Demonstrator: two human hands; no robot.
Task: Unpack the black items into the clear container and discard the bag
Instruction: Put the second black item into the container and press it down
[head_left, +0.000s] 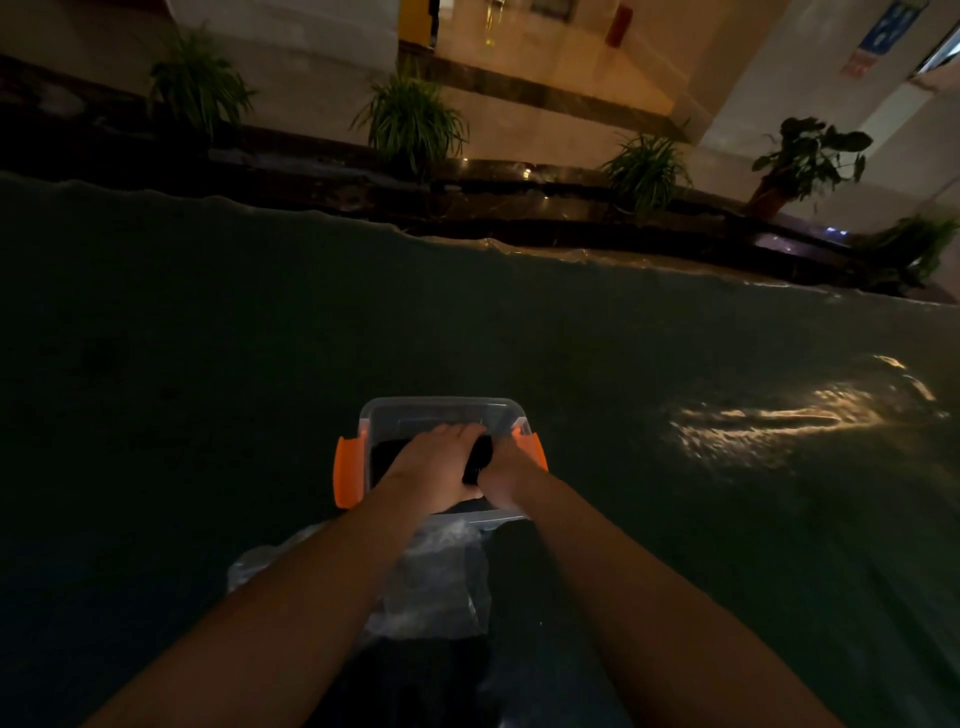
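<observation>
A clear container (415, 408) with orange side latches (347, 473) stands on a dark covered table. Both my hands are inside it. My left hand (434, 465) lies flat, palm down, pressing on black items (387, 454) that fill the box's left part. My right hand (506, 467) is at the box's right side, fingers curled around a black item (479, 460) that stands between the two hands. A crumpled clear plastic bag (441, 577) lies on the table just in front of the box, between my forearms; dark contents show through it.
The dark table cover (208, 364) stretches far to both sides, with a light glare at the right (769, 421). Beyond the far edge runs a dark ledge with several potted plants (410, 117).
</observation>
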